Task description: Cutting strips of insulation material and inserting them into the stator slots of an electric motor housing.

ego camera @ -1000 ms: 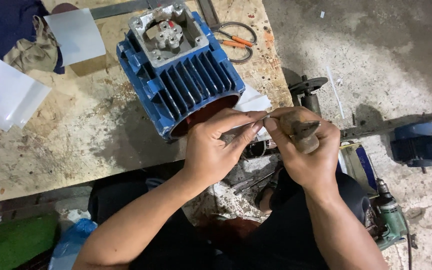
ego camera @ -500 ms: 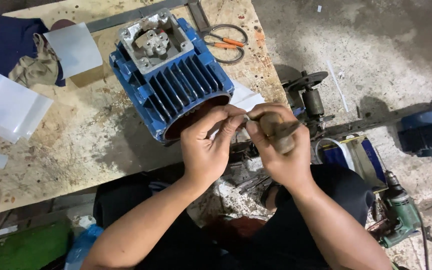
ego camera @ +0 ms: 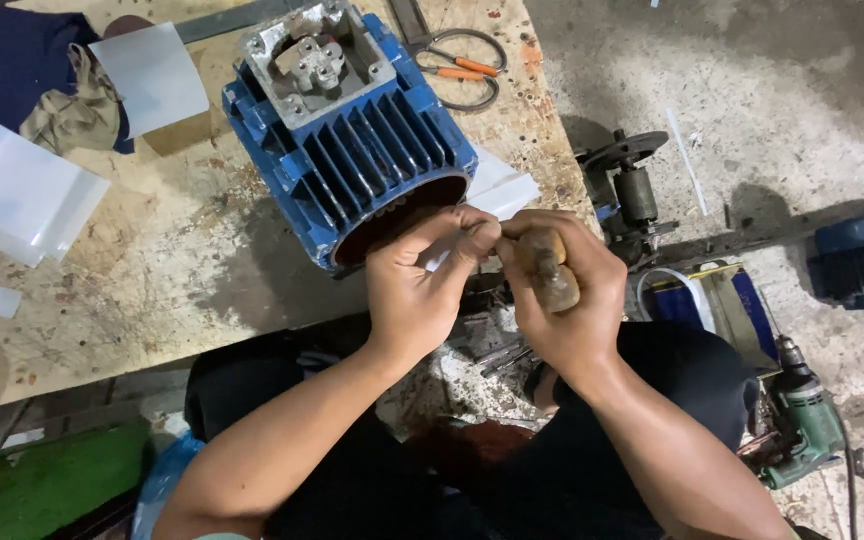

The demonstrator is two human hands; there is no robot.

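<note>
Our left hand [ego camera: 422, 290] pinches something small at its fingertips [ego camera: 480, 232]; we cannot tell what. Our right hand [ego camera: 562, 300] is closed tight around a brown wooden handle [ego camera: 549, 270]. The two hands touch, just off the table's [ego camera: 152, 290] near edge. Right behind them, a blue motor [ego camera: 352, 140] sits at that edge. Scissors [ego camera: 457, 68] lie near the far right corner.

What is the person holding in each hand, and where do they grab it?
The right hand wraps around a brown wooden handle, gripping its middle. The left hand pinches something small at its fingers; what it is cannot be told.
</note>
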